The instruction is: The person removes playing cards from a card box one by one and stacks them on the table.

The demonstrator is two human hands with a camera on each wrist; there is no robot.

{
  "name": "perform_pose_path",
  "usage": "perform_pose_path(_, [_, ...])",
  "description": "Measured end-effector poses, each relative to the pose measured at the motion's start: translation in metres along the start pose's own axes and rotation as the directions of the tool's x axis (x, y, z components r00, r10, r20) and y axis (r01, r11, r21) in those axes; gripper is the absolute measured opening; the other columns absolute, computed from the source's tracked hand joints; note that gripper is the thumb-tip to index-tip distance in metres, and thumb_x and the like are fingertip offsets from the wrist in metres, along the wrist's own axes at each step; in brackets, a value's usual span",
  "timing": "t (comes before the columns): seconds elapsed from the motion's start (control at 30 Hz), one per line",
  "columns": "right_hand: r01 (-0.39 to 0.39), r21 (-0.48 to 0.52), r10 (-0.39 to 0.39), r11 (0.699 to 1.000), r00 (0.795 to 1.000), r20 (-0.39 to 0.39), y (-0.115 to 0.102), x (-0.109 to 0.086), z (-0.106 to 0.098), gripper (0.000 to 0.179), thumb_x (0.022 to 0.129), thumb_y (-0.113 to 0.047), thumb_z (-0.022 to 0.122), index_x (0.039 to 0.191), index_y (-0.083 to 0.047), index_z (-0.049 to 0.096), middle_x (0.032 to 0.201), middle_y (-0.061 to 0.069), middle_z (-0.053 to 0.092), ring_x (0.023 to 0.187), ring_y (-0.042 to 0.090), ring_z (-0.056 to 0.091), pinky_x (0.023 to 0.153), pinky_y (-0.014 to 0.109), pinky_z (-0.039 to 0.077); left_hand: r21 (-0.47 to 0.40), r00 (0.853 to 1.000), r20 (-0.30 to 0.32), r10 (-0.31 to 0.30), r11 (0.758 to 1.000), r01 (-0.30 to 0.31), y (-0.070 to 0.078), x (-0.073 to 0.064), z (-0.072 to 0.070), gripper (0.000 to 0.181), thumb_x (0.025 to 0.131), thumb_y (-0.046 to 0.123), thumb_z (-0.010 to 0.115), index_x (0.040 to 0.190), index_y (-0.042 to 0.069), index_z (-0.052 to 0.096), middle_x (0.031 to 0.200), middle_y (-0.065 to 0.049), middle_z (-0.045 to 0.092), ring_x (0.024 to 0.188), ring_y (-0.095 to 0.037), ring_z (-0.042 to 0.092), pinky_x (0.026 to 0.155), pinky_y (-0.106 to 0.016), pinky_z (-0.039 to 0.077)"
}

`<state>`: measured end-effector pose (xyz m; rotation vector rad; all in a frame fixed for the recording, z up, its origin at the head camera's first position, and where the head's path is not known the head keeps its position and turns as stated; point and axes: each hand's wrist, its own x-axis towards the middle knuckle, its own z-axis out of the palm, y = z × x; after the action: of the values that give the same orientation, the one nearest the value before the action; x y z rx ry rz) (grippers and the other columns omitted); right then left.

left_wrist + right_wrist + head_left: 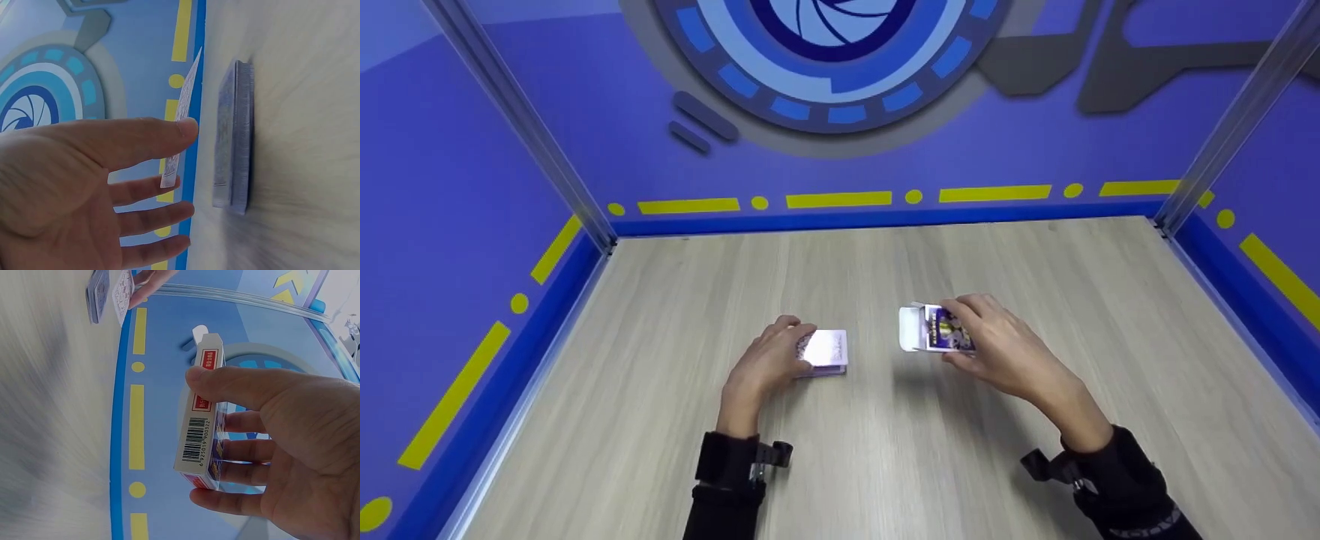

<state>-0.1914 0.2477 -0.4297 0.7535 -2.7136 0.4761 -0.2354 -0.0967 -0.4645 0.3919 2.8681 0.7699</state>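
Between thumb and fingers my left hand [765, 360] pinches a pale patterned playing card [181, 107]. It looks thin; whether it is single I cannot tell. A squared deck of cards [232, 140] lies on the table just under it, with a gap between them in the left wrist view. To the right, my right hand [1012, 349] grips a small card box [949, 330] above the table. The box's white end flap [910, 328] hangs open toward the left hand. A barcode [194, 440] and red labels show on its narrow side; its inside is hidden.
The wood-grain table [870, 450] is bounded by a blue printed back wall [840, 169] and side walls [472, 247] with yellow marks. Metal posts [525, 127] stand at the back corners. Each wrist wears a black strap with a small camera mount [1039, 465].
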Motion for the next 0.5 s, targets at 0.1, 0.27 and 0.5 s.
perform_pose_path(0.1, [0.002,-0.001,-0.002,1.0,1.0,0.002,-0.0001,0.0002,-0.0001,0.069,0.08,-0.021,0.091,0.137,0.002,0.059,0.125,0.02,0.061,0.113,0.034,0.06,0.089,0.05,0.054,0.007,1.0,0.007,0.006,1.0,-0.006,-0.0021,0.0016,0.002,0.062,0.084,0.003,0.077,0.143,0.013,0.062,0.152,-0.013,0.049,0.139,-0.034,0.047,0.113,-0.05,0.04])
perform_pose_path(0.27, [0.023,-0.002,-0.023,1.0,1.0,-0.009,0.0,-0.0003,0.0005,0.068,0.08,-0.02,0.091,0.136,0.002,0.059,0.124,0.019,0.062,0.113,0.034,0.06,0.089,0.05,0.054,0.001,1.0,0.012,0.019,1.0,-0.019,-0.0064,0.0043,0.0055,0.06,0.084,0.003,0.078,0.141,0.012,0.064,0.148,-0.016,0.052,0.135,-0.034,0.051,0.111,-0.047,0.041])
perform_pose_path(0.5, [0.029,-0.004,-0.029,1.0,1.0,-0.009,0.0005,-0.0007,0.0018,0.069,0.079,-0.022,0.091,0.135,0.002,0.059,0.124,0.02,0.062,0.113,0.034,0.06,0.088,0.05,0.054,-0.013,1.0,0.018,0.017,1.0,-0.017,-0.009,0.0071,0.0102,0.059,0.083,0.005,0.083,0.139,0.007,0.065,0.141,-0.015,0.055,0.128,-0.033,0.052,0.108,-0.046,0.044])
